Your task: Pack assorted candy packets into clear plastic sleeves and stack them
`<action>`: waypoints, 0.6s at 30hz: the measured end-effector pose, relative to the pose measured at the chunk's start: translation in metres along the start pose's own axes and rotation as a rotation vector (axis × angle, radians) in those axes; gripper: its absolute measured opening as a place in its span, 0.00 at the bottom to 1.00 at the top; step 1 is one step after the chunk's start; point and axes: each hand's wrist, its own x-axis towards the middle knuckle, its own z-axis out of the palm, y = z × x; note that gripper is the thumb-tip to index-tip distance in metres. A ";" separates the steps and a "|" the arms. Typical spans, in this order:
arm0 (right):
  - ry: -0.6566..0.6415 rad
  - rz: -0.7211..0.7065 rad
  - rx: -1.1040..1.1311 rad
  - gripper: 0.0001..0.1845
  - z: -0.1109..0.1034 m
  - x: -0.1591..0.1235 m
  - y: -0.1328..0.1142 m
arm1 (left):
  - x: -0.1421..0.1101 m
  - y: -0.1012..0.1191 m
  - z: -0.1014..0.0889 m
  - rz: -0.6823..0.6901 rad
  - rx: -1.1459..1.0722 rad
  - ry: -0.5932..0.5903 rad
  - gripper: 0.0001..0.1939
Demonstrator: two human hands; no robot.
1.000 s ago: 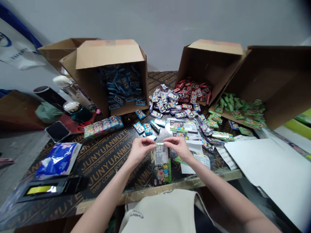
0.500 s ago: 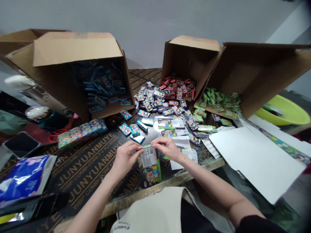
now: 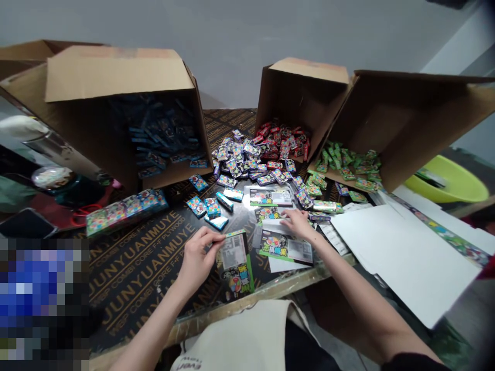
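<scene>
Wall: plain grey, behind a dark table (image 3: 143,273) printed with gold lettering.
Left box: a cardboard box (image 3: 116,69) on its side, mouth toward the person, with many blue packets (image 3: 160,134) inside.
Middle box: another cardboard box (image 3: 307,70), red packets (image 3: 284,139) at its mouth; purple packets (image 3: 240,157) are heaped on the table beside them.
Right box: a third cardboard box (image 3: 421,118), green packets (image 3: 344,157) in its opening, some outside.
Left hand: the left hand (image 3: 197,255) pinches the narrow top edge of a printed card (image 3: 237,270) between thumb and forefinger; the card is near the table's front edge, to the right of that hand.
Right hand: the right hand (image 3: 299,225) is at the upper edge of a second card (image 3: 276,245), fingers bent and slightly apart; whether they grip it, one cannot tell.
Blue cluster: a few small blue boxes (image 3: 212,207) sit loose beyond the left hand.
Done, by the look of it: one row of small boxes (image 3: 127,211) stands joined side by side at the left.
Left over, by the look of it: most packets are loose; the pinched card seems flat and unfilled, and more cards (image 3: 270,197) lie behind the right hand.
</scene>
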 end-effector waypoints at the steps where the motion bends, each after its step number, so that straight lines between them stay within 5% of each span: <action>1: -0.015 0.000 -0.015 0.09 0.001 -0.004 0.005 | 0.001 -0.009 0.000 -0.014 0.029 0.027 0.07; 6: 0.018 -0.007 -0.038 0.01 -0.003 -0.020 0.007 | 0.004 -0.072 -0.004 -0.203 0.223 0.051 0.08; 8: 0.088 -0.002 -0.032 0.05 -0.011 -0.025 -0.002 | 0.005 -0.080 -0.004 -0.242 0.293 0.045 0.08; 11: 0.304 -0.056 0.035 0.08 -0.017 -0.038 -0.022 | 0.007 -0.055 0.011 -0.243 0.184 0.115 0.13; 13: 0.422 -0.149 0.098 0.07 -0.016 -0.048 -0.037 | 0.008 -0.026 0.031 -0.339 -0.128 0.071 0.16; 16: 0.381 -0.275 0.130 0.08 -0.009 -0.064 -0.057 | 0.011 0.010 0.066 -0.646 -0.718 -0.125 0.23; 18: 0.269 -0.326 0.137 0.08 -0.006 -0.070 -0.066 | 0.012 0.021 0.082 -0.769 -0.989 -0.136 0.21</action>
